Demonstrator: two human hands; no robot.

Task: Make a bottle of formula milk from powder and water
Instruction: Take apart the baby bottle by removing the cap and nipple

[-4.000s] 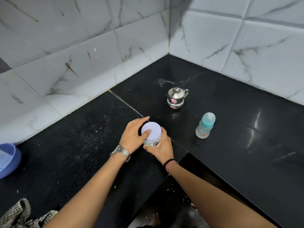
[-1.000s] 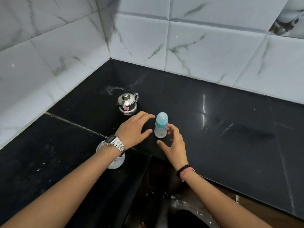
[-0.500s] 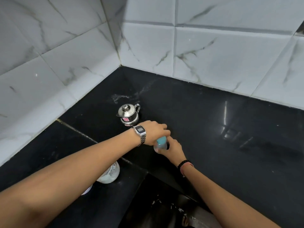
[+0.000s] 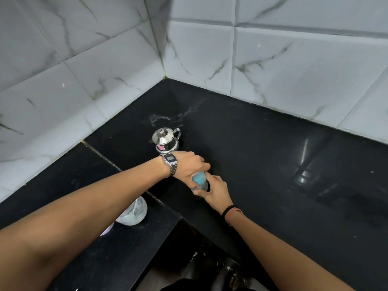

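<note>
Early stage: at frame centre the right hand (image 4: 216,191) grips the baby bottle (image 4: 200,182) body while the left hand (image 4: 192,165) curls over its blue cap (image 4: 199,177), probably unscrewing. Powder jar (image 4: 134,213) lower left, kettle (image 4: 165,139) behind; nothing visibly mixed yet.

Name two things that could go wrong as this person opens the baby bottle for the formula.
1. The left hand reaches across the powder jar, so the forearm could knock it over.
2. The right hand grips the bottle low; twisting the blue cap might tip it toward the steel pot.
</note>
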